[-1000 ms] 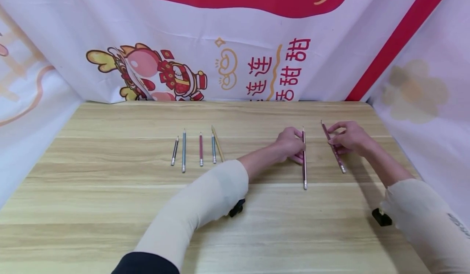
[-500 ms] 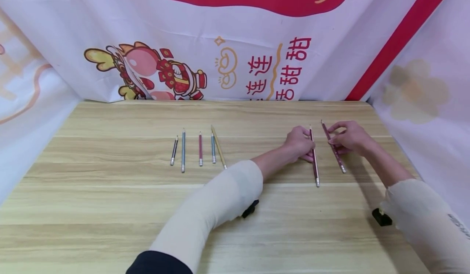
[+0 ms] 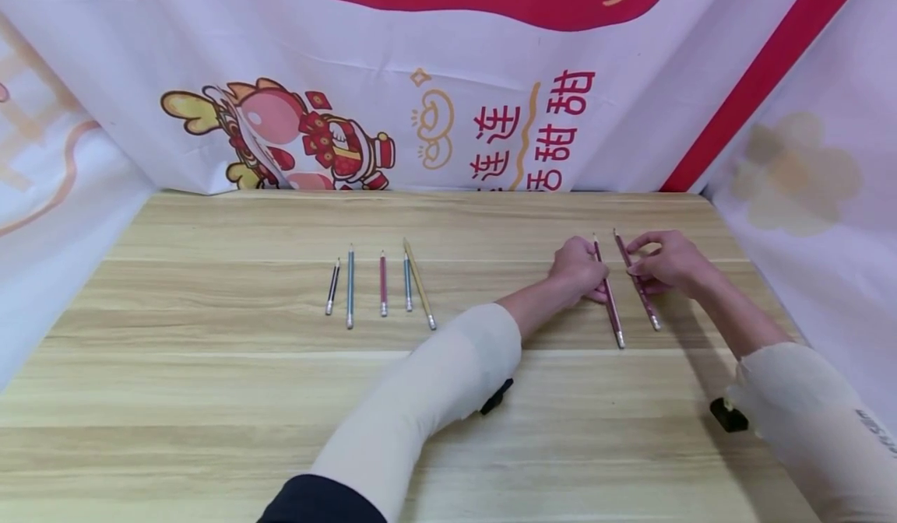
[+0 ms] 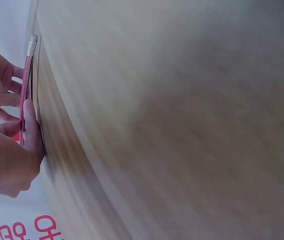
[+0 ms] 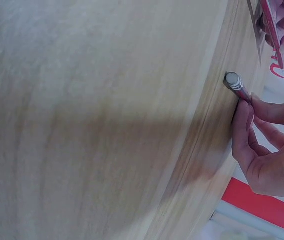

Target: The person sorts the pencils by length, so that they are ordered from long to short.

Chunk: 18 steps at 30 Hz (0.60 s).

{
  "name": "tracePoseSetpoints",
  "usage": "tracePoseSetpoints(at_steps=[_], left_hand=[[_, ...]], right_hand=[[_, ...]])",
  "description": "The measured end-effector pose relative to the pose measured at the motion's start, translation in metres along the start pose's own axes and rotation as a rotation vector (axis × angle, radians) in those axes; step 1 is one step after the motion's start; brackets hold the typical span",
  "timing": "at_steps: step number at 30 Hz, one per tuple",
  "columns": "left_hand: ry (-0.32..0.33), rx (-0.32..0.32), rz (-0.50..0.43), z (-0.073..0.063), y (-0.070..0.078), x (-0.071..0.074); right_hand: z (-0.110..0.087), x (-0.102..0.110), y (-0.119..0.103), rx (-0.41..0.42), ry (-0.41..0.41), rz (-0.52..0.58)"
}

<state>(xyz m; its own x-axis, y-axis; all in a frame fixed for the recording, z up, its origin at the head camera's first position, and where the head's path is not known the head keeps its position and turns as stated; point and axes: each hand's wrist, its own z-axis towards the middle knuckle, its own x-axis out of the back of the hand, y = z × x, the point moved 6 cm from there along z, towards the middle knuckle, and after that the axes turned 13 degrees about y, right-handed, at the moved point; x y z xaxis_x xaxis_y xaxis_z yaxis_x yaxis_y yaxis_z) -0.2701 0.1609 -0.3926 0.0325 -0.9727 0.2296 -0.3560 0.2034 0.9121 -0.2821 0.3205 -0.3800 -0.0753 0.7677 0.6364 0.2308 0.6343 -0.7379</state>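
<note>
My left hand (image 3: 580,268) pinches a dark red pencil (image 3: 612,305) between thumb and fingers, its white eraser end towards me. To its right, my right hand (image 3: 669,261) pinches a second dark red pencil (image 3: 645,303), which slants with its tip away from me. A gap separates the two pencils, which lie nearly parallel. In the left wrist view the left hand's pencil (image 4: 27,75) sticks up past the thumb, eraser end at the top. The right wrist view has the eraser end of the right hand's pencil (image 5: 238,86) close to the tabletop.
Left of my hands a loose row lies on the wooden table (image 3: 231,398): a short dark pencil (image 3: 332,287), a long blue pencil (image 3: 350,286), a red pencil (image 3: 383,283), a short blue pencil (image 3: 408,282) and a yellow pencil (image 3: 420,286). Printed cloth (image 3: 462,48) hangs behind.
My left hand has moved right with its pencil, closer to the other one, and the pencil has turned from nearly straight to slanted. My right hand and its pencil stay in place.
</note>
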Motion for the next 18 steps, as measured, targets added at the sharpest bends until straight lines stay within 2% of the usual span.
tracePoseSetpoints(at_steps=[5,18], left_hand=[[0.042,0.007,0.053,0.004,0.002,-0.004],[0.113,-0.040,0.150,0.013,0.005,-0.011]], right_hand=[[0.000,0.001,0.000,0.001,0.009,-0.007],[0.002,0.000,0.002,0.002,0.003,0.000]])
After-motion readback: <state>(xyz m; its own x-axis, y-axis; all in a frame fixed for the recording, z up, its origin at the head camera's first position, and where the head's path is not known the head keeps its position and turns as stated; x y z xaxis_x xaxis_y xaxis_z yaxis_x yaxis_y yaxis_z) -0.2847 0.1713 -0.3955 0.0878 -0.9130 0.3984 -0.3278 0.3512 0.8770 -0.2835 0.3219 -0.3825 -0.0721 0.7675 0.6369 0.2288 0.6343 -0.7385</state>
